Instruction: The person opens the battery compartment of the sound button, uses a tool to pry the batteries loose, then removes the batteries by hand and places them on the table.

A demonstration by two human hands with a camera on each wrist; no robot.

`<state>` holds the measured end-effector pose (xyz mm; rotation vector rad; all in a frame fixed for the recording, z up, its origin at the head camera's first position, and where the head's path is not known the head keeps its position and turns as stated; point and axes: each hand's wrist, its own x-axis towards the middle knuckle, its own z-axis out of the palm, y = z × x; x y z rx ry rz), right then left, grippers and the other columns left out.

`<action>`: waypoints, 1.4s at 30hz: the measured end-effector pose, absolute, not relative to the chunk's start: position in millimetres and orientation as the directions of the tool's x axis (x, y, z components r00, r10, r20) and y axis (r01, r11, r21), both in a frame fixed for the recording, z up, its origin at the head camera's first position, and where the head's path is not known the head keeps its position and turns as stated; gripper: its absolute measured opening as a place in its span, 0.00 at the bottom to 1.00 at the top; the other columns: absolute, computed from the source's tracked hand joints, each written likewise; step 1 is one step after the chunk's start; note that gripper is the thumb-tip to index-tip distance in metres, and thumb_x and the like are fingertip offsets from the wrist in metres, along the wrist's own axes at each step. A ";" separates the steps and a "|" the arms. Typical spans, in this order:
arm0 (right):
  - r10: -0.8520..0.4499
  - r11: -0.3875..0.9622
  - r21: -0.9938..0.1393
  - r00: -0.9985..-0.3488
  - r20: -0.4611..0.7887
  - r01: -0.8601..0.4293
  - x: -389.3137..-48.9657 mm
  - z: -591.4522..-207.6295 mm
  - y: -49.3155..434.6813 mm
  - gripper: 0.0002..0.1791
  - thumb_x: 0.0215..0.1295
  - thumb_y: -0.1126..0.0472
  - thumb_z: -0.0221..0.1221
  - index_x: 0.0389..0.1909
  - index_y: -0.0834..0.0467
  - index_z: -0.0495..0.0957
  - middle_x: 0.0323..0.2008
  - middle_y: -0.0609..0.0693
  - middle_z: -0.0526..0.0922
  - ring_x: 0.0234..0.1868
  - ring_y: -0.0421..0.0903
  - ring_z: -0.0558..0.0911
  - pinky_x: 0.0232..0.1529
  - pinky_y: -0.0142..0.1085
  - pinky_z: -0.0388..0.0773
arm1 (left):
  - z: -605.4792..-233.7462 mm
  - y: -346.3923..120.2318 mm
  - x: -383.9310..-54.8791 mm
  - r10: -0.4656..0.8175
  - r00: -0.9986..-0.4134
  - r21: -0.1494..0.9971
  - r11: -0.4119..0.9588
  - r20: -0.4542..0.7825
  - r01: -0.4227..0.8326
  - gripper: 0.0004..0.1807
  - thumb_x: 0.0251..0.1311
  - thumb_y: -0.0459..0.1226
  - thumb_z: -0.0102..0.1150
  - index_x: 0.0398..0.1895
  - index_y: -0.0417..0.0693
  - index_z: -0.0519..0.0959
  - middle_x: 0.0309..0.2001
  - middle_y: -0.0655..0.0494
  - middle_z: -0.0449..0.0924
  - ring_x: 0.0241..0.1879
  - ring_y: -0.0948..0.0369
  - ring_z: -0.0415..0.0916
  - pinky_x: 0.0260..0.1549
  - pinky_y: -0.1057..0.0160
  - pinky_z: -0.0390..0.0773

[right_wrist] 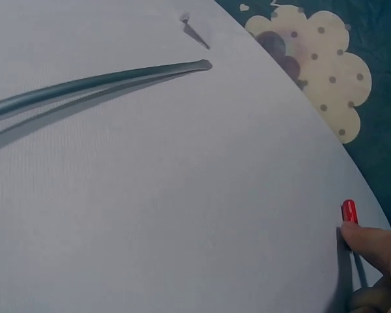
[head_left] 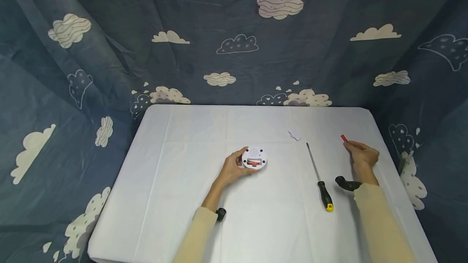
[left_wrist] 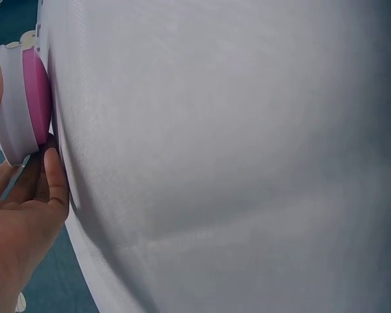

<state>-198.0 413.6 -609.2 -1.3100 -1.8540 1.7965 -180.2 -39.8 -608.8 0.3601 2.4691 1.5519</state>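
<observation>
A small round white device (head_left: 260,154) shows its back, with an open battery compartment and a red battery (head_left: 252,163) inside. My left hand (head_left: 231,169) grips it by the edge, thumb and fingers on opposite sides. In the left wrist view the device (left_wrist: 12,104) stands on its side and a pink face is visible. Over at the right of the table, my right hand (head_left: 362,155) pinches another red battery (head_left: 344,138) at one end. The right wrist view shows that battery (right_wrist: 350,211) jutting past the fingertips, close to the white surface.
Between the hands lies a screwdriver (head_left: 323,194) with a black and yellow handle, its shaft pointing to the far side. Beyond its tip is a small white cover piece (head_left: 295,135). The white-covered table (head_left: 190,198) ends at a dark cloud-patterned curtain (head_left: 234,19).
</observation>
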 end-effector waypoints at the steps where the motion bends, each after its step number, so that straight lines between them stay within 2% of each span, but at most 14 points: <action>1: 0.718 -0.175 -0.891 -0.565 -0.406 0.418 -197.7 -608.7 413.8 0.11 0.58 0.65 0.74 0.38 0.47 0.92 0.17 0.27 0.80 0.31 0.29 0.76 0.70 0.33 0.73 | -609.0 -40.0 -180.3 0.311 -0.949 0.902 0.421 -0.042 0.098 0.51 0.47 0.41 0.84 0.77 0.47 0.68 0.62 0.47 0.80 0.43 0.62 0.69 0.42 0.71 0.71; 7: 0.688 -0.230 -0.880 -0.571 -0.449 0.415 -195.2 -607.3 415.0 0.16 0.56 0.64 0.76 0.45 0.49 0.91 0.23 0.30 0.82 0.35 0.31 0.77 0.52 0.20 0.77 | -609.2 -41.7 -180.3 0.315 -0.948 0.901 0.423 -0.043 0.099 0.52 0.47 0.42 0.84 0.77 0.47 0.68 0.59 0.47 0.80 0.42 0.61 0.69 0.41 0.71 0.71; 12: 0.708 -0.286 -0.877 -0.532 -0.465 0.386 -195.4 -605.2 406.7 0.23 0.55 0.65 0.77 0.53 0.49 0.88 0.31 0.31 0.80 0.48 0.33 0.77 0.69 0.29 0.71 | -609.9 -43.6 -180.8 0.317 -0.947 0.896 0.432 -0.049 0.098 0.51 0.47 0.42 0.84 0.77 0.49 0.68 0.59 0.48 0.80 0.43 0.60 0.70 0.42 0.70 0.72; 15: 0.738 -0.283 -0.899 -0.522 -0.427 0.334 -197.4 -598.7 393.9 0.27 0.55 0.65 0.77 0.57 0.50 0.86 0.45 0.34 0.80 0.57 0.36 0.74 0.73 0.33 0.67 | -609.5 -44.6 -180.5 0.317 -0.947 0.898 0.430 -0.049 0.098 0.51 0.47 0.42 0.84 0.77 0.49 0.69 0.59 0.48 0.81 0.43 0.60 0.70 0.42 0.70 0.72; 17: 0.736 -0.253 -0.917 -0.554 -0.389 0.308 -198.0 -590.9 382.6 0.27 0.56 0.63 0.76 0.59 0.50 0.85 0.57 0.36 0.79 0.63 0.36 0.71 0.73 0.31 0.65 | -608.7 -45.1 -180.2 0.316 -0.947 0.898 0.431 -0.057 0.090 0.51 0.47 0.42 0.84 0.77 0.50 0.68 0.59 0.49 0.81 0.43 0.60 0.70 0.43 0.70 0.72; 19: 0.713 -0.197 -0.939 -0.616 -0.335 0.282 -198.2 -582.2 367.8 0.27 0.57 0.60 0.76 0.60 0.51 0.85 0.64 0.39 0.77 0.67 0.36 0.71 0.71 0.28 0.66 | -608.1 -45.6 -179.8 0.317 -0.946 0.899 0.431 -0.065 0.082 0.51 0.47 0.42 0.84 0.77 0.50 0.68 0.58 0.49 0.81 0.43 0.60 0.70 0.42 0.70 0.72; 22: 0.620 -0.053 -0.971 -0.754 -0.216 0.234 -197.0 -575.4 339.2 0.26 0.58 0.56 0.77 0.59 0.51 0.86 0.44 0.39 0.85 0.46 0.34 0.79 0.46 0.20 0.73 | -607.6 -46.2 -179.8 0.313 -0.947 0.898 0.433 -0.073 0.074 0.51 0.47 0.41 0.84 0.77 0.51 0.68 0.56 0.49 0.81 0.43 0.59 0.70 0.41 0.70 0.70; 24: 0.513 0.055 -0.979 -0.847 -0.140 0.196 -194.3 -574.3 315.4 0.27 0.58 0.54 0.76 0.59 0.53 0.85 0.26 0.39 0.79 0.28 0.34 0.73 0.27 0.23 0.68 | -606.9 -46.3 -180.0 0.311 -0.948 0.901 0.428 -0.071 0.073 0.51 0.47 0.41 0.84 0.77 0.50 0.68 0.56 0.48 0.81 0.43 0.58 0.70 0.41 0.70 0.70; 25: 0.446 0.108 -0.979 -0.889 -0.108 0.173 -191.7 -574.6 302.6 0.27 0.59 0.52 0.76 0.60 0.53 0.85 0.21 0.37 0.73 0.23 0.33 0.67 0.22 0.26 0.62 | -606.6 -46.2 -180.2 0.313 -0.947 0.901 0.428 -0.070 0.075 0.51 0.47 0.41 0.84 0.77 0.49 0.68 0.56 0.48 0.81 0.43 0.58 0.70 0.41 0.70 0.70; 26: 0.383 0.161 -0.976 -0.921 -0.075 0.146 -189.4 -575.8 289.3 0.27 0.59 0.52 0.75 0.59 0.54 0.85 0.17 0.38 0.67 0.20 0.35 0.60 0.20 0.29 0.56 | -606.4 -46.1 -180.3 0.314 -0.947 0.901 0.426 -0.070 0.075 0.51 0.47 0.41 0.84 0.77 0.49 0.68 0.57 0.48 0.81 0.43 0.58 0.70 0.41 0.70 0.71; 29: 0.172 0.259 -0.960 -0.983 -0.060 0.104 -179.8 -577.0 250.7 0.27 0.62 0.50 0.73 0.60 0.55 0.84 0.17 0.37 0.65 0.19 0.34 0.60 0.20 0.31 0.58 | -605.5 -45.6 -180.7 0.321 -0.944 0.903 0.422 -0.071 0.076 0.51 0.48 0.42 0.84 0.77 0.48 0.68 0.62 0.47 0.80 0.45 0.59 0.71 0.43 0.70 0.72; 35: -0.177 0.359 -0.933 -0.984 -0.033 -0.033 -168.0 -581.4 193.0 0.19 0.62 0.58 0.73 0.52 0.62 0.88 0.16 0.42 0.63 0.17 0.34 0.59 0.19 0.27 0.56 | -606.6 -44.2 -182.9 0.339 -0.939 0.909 0.405 -0.051 0.097 0.52 0.48 0.43 0.83 0.77 0.46 0.67 0.64 0.46 0.79 0.46 0.62 0.72 0.43 0.69 0.73; 37: -0.233 0.395 -0.916 -0.972 -0.030 -0.066 -166.2 -583.3 182.4 0.17 0.61 0.59 0.74 0.49 0.63 0.89 0.15 0.42 0.63 0.17 0.33 0.60 0.19 0.27 0.57 | -607.3 -44.1 -183.5 0.344 -0.938 0.907 0.407 -0.045 0.105 0.52 0.48 0.44 0.83 0.77 0.46 0.67 0.63 0.46 0.80 0.44 0.62 0.71 0.42 0.69 0.72; 42: -0.229 0.494 -0.865 -0.973 -0.037 -0.083 -166.4 -586.0 169.5 0.16 0.58 0.58 0.75 0.46 0.59 0.90 0.14 0.42 0.67 0.17 0.34 0.62 0.19 0.26 0.58 | -607.8 -45.5 -183.0 0.347 -0.937 0.907 0.405 -0.040 0.112 0.53 0.48 0.45 0.84 0.78 0.47 0.66 0.66 0.46 0.78 0.46 0.61 0.71 0.44 0.67 0.73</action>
